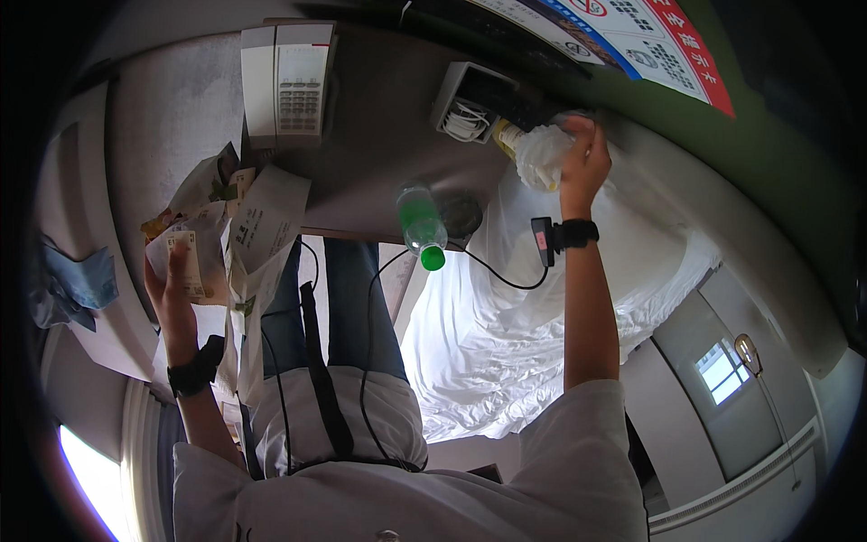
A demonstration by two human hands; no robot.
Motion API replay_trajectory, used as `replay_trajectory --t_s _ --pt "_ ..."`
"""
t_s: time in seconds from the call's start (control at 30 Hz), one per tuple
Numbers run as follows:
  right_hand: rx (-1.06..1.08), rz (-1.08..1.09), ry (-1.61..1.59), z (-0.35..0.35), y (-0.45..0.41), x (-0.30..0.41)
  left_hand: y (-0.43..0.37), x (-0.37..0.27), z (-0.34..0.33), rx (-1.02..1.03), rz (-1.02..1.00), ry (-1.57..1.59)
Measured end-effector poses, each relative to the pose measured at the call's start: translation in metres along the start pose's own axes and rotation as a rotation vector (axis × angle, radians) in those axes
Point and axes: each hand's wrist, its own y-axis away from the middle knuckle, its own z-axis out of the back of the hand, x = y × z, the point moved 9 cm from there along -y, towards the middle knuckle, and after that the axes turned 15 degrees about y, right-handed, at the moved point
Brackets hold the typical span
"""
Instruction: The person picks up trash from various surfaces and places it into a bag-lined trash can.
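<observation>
My left hand (173, 291), at the left, holds a bundle of paper food packaging (203, 261) with printed labels. A long white printed paper bag or sheet (267, 217) hangs beside it. At the upper right, my right hand (584, 166) is closed on crumpled translucent plastic (542, 157). A yellowish bottle or pack (506, 135) touches that plastic on its left; whether the hand holds it too I cannot tell. Between my hands, a clear plastic bottle with a green label and green cap (421, 223) is at the edge of the dark desk.
A desk telephone (298, 88) is at the desk's upper left. A box with a coiled white cable (466, 120) lies near the back. Beside the bottle is a dark round glass dish (462, 213). A bed with white bedding (474, 352) is behind on the right. Black cables hang before me.
</observation>
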Motion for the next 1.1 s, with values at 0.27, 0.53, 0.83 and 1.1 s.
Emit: replay_trajectory --t_s 0.27,0.53,0.83,1.1 --pt "0.367 0.203 0.037 0.015 0.050 0.003 0.006 0.006 0.016 -0.014 -0.016 -0.018" --pt "0.259 0.326 0.210 0.001 0.063 0.030 0.020 0.013 0.046 -0.080 -0.051 0.057" --pt "0.125 0.225 0.244 0.004 0.092 0.031 0.054 0.021 0.076 0.042 -0.109 0.068" --pt "-0.165 0.084 0.170 0.088 0.200 0.101 0.102 0.013 0.186 0.074 -0.150 0.080"
